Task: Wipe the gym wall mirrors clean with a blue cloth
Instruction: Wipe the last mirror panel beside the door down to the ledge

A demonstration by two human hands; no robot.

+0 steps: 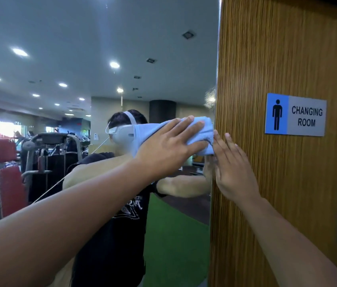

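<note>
- While I watch through the head view, the left hand lies flat on the blue cloth, fingers straight and slightly spread; it presses the cloth against the wall mirror rather than curling round it
- the cloth is bunched at the mirror's right edge, right where the glass meets the wood-grain panel
- the right hand is flat too, fingers straight and close together; it rests on the panel at the mirror's edge, just beside the cloth; I cannot tell whether its fingertips touch the cloth
- a speckled smudge shows on the glass above the cloth, near the same edge
- a blue-and-grey CHANGING ROOM sign is fixed to the panel, right of both hands
- the mirror reflects gym machines with red pads, ceiling lights and a green floor
</note>
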